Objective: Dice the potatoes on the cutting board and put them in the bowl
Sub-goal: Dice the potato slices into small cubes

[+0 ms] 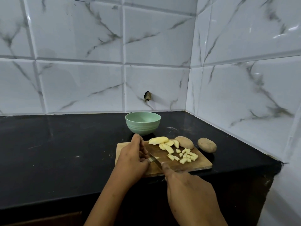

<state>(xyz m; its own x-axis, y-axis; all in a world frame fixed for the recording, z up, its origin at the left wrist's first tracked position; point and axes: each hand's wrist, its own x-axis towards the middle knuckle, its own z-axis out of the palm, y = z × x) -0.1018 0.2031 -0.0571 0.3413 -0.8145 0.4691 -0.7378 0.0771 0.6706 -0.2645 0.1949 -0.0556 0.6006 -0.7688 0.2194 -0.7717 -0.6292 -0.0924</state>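
no writing, label, brand, number or sign can be read anywhere; the bowl (pixel 143 126), the board (pixel 201 162), the tiles (pixel 78 85) and the counter (pixel 65 152) show plain surfaces only.

One green bowl (pixel 142 122) is counted, along with one wooden cutting board (pixel 202 163) and one knife (pixel 155 161). Two whole unpeeled potatoes are seen: one potato (pixel 184 142) and a second potato (pixel 207 145). Five peeled potato wedges (pixel 158 140) are made out, though the number cannot be fixed for certain where they overlap. Roughly fifteen small potato cubes (pixel 189 156) are clustered together; an exact figure cannot be given, since they lie packed against each other. One further potato strip (pixel 154 158) is counted apart. Two hands are shown, a left hand (pixel 133 159) and a right hand (pixel 187 190). One tabletop (pixel 65 152) is seen.
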